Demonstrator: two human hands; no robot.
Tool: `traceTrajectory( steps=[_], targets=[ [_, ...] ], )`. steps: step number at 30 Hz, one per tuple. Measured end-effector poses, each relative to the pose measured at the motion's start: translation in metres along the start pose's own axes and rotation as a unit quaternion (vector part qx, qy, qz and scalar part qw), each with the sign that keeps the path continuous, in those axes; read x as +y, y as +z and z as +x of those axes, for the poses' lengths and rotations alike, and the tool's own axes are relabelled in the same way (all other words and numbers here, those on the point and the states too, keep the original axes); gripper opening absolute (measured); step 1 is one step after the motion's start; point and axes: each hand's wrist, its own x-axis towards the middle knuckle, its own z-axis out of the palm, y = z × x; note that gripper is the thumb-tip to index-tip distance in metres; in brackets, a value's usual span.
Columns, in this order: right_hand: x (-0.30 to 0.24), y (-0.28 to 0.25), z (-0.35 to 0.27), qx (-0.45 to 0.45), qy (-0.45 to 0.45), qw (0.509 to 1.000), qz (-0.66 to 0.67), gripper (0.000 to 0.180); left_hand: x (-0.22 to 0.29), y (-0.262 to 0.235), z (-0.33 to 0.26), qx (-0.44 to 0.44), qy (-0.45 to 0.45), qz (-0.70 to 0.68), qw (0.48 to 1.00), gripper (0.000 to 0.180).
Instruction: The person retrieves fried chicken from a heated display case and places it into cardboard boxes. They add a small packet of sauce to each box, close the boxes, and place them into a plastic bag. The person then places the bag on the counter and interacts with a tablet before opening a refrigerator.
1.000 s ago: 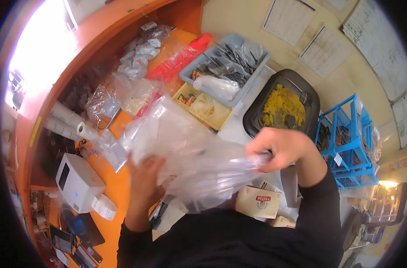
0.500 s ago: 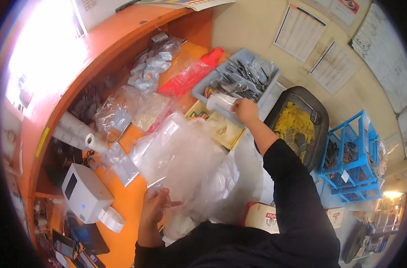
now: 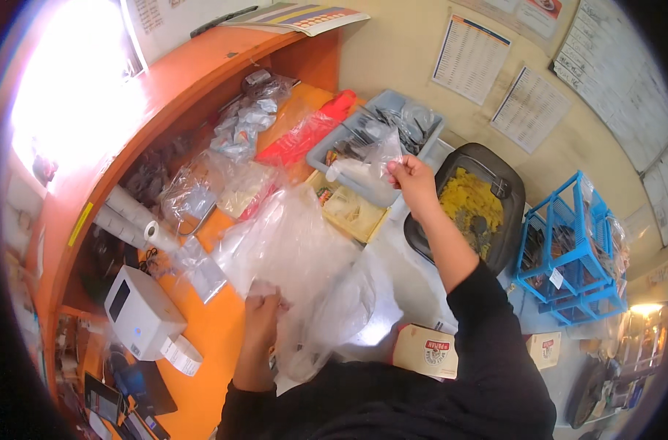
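My right hand (image 3: 413,181) is closed in a pinch on a small clear plastic bag (image 3: 384,155), held up over the near edge of the grey divided cutlery tray (image 3: 320,155). Part of that bag looks whitish and hangs toward the tray. Lower down, my left hand (image 3: 263,323) grips the edge of a large clear plastic bag (image 3: 293,235), which spreads out crumpled between my arms. Its fingertips are partly covered by film. Black and clear cutlery (image 3: 414,126) fills the tray. Beside it sits a shallow yellow box (image 3: 369,229) of thin pale items.
A black tub (image 3: 513,238) with yellow food stands right of my right forearm. Beyond it is a blue plastic rack (image 3: 568,253). On the orange counter (image 3: 209,330) are a white label printer (image 3: 139,312), film rolls (image 3: 128,224), a red bag (image 3: 304,139) and other plastic bags. Printed cartons (image 3: 425,350) lie near my body.
My right hand has risen slightly and pulled the small bag's clear end upward, so more film shows. My left hand has shifted a little to the right, still gripping the large bag.
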Motion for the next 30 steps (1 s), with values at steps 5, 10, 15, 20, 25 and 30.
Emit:
traceTrajectory(
  steps=[5, 10, 15, 20, 25, 30],
  targets=[
    [-0.057, 0.041, -0.159, -0.231, -0.146, 0.962, -0.011, 0.006, 0.03, 0.069, -0.028, -0.055, -0.101, -0.28, 0.953, 0.009],
    [0.021, 0.033, -0.198, -0.541, -0.067, 0.676, -0.497, 0.025, -0.051, 0.001, 0.004, -0.077, -0.141, -0.413, 0.897, 0.009],
    [-0.033, 0.033, -0.165, -0.533, -0.095, 0.754, -0.371, 0.021, -0.117, -0.021, -0.026, 0.173, -0.145, -0.27, 0.936, 0.013],
    [-0.003, 0.045, -0.01, -0.082, -0.202, 0.92, -0.325, 0.022, -0.108, -0.019, -0.042, 0.173, -0.128, -0.209, 0.954, 0.013],
    [0.1, 0.018, 0.067, -0.081, -0.092, 0.8, -0.588, 0.023, -0.112, -0.015, -0.046, 0.058, -0.133, -0.174, 0.974, 0.012],
    [0.078, 0.029, 0.052, -0.046, -0.016, 0.823, -0.566, 0.013, -0.104, -0.006, -0.053, 0.055, -0.16, -0.142, 0.975, 0.011]
  ],
)
